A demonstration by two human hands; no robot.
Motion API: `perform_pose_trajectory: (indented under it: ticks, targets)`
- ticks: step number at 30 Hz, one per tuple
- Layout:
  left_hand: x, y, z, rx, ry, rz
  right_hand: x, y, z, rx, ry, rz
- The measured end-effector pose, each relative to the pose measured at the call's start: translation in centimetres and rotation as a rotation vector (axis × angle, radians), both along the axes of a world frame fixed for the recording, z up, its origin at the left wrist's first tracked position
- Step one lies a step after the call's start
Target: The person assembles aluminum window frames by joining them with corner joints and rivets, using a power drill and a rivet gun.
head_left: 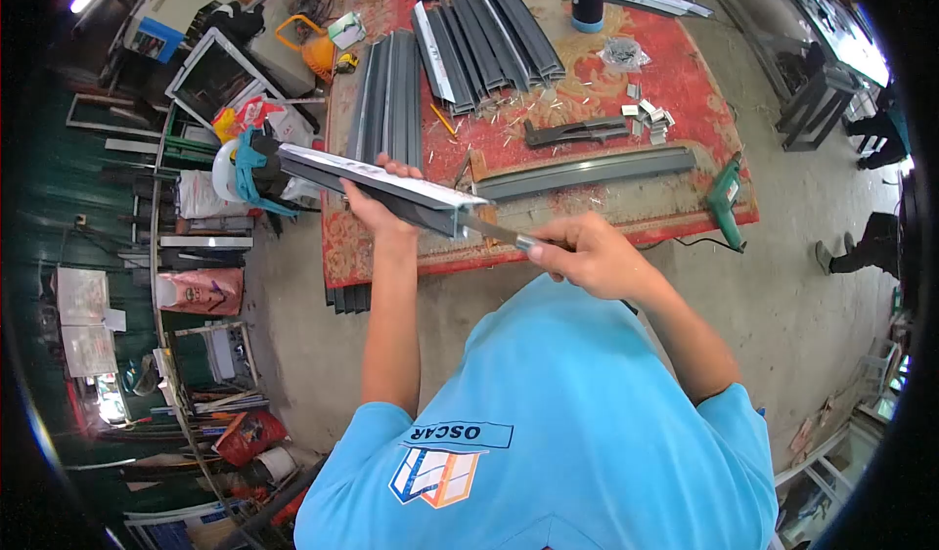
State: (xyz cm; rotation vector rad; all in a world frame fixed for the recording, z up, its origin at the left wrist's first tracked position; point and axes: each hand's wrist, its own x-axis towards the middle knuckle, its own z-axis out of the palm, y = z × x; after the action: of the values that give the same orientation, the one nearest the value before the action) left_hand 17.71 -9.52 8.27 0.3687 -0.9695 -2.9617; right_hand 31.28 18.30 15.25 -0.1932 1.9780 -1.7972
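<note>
My left hand (380,208) is wrapped round a dark grey metal profile (391,191) with a white strip along its top, held slanting over the near edge of the table. In my right hand (587,255) is a flat metal tool (497,230), its blade pointing left. The tip of the blade is at the right end of the profile; whether it touches is hard to tell. Behind my hands, another grey profile (587,173) lies across the table near a dark clamp-like tool (575,133).
The red table (685,81) bears stacked grey profiles (489,42), small metal pieces (650,118), a plastic bag (624,53), a yellow pencil (443,120) and a dark bottle (587,0). A green drill (725,203) lies at its right edge. People's legs (871,247) show at right.
</note>
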Motion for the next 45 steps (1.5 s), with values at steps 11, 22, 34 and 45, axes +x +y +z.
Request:
perform_pose_trajectory:
  ticks: [11,22,34,45]
  targets:
    - [0.1,0.3,-1.1,0.058,0.0,-0.039,-0.9,-1.1,0.4,0.008,-0.015,-0.019]
    - [1.1,0.3,0.2,-0.022,-0.009,-0.061,0.7,-2.7,-0.6,-0.015,0.124,0.006]
    - [1.6,-2.2,-0.4,0.05,0.084,0.001,3.4,-1.8,-1.1,-0.093,0.196,0.074]
    - [2.3,-4.2,-1.4,0.091,0.155,-0.014,4.6,0.3,-2.1,-0.005,0.013,-0.051]
